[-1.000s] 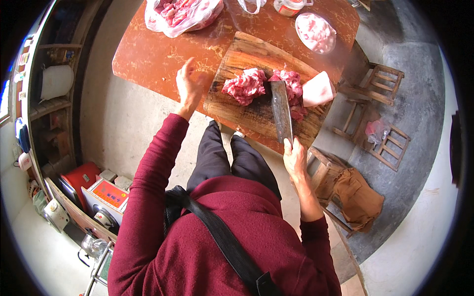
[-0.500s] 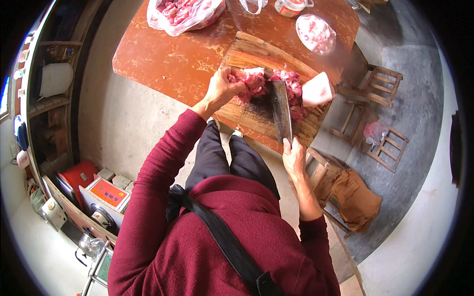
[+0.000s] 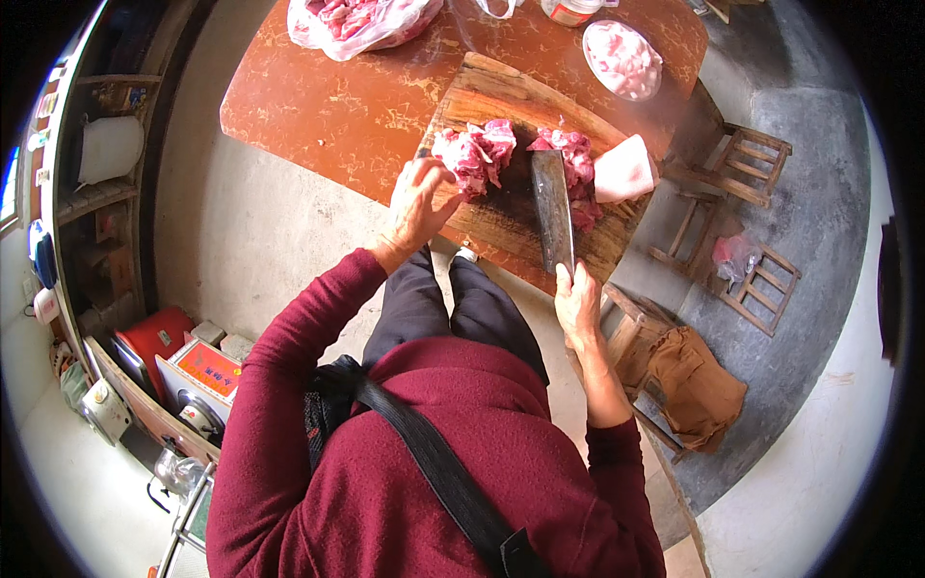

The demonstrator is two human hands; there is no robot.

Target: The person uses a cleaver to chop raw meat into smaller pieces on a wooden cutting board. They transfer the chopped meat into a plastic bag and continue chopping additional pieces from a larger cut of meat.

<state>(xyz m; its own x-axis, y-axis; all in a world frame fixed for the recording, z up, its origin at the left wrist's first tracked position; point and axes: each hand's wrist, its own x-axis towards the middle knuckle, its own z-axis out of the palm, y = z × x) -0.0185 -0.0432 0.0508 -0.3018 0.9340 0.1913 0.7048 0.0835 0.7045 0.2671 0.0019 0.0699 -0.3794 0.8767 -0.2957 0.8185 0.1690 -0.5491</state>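
Note:
A wooden cutting board [image 3: 506, 89] lies at the near edge of the red-brown table, bearing two heaps of raw meat. Beside the left heap of meat [image 3: 474, 159] is my left hand [image 3: 421, 204], its fingers apart and slightly curled, holding nothing; whether a fingertip touches the meat I cannot tell. My right hand [image 3: 578, 303] grips a cleaver [image 3: 552, 207] by its handle, which the fingers hide. The dark broad blade rests along the left side of the right heap of meat [image 3: 570, 154]. A pale slab of pork skin or fat [image 3: 626, 171] sits at the board's right.
On the table [image 3: 318, 106] stand a plastic bag of meat pieces [image 3: 361, 24], a bowl of pale fat [image 3: 623, 60] and a tub [image 3: 570, 10]. Wooden stools [image 3: 752, 164] stand to the right, and a brown cloth [image 3: 696, 385] drapes over a seat. Shelves [image 3: 96, 193] line the left.
My left hand has let go of the left meat heap and drawn back toward me, its fingers spreading. The cleaver stays almost in place beside the right heap.

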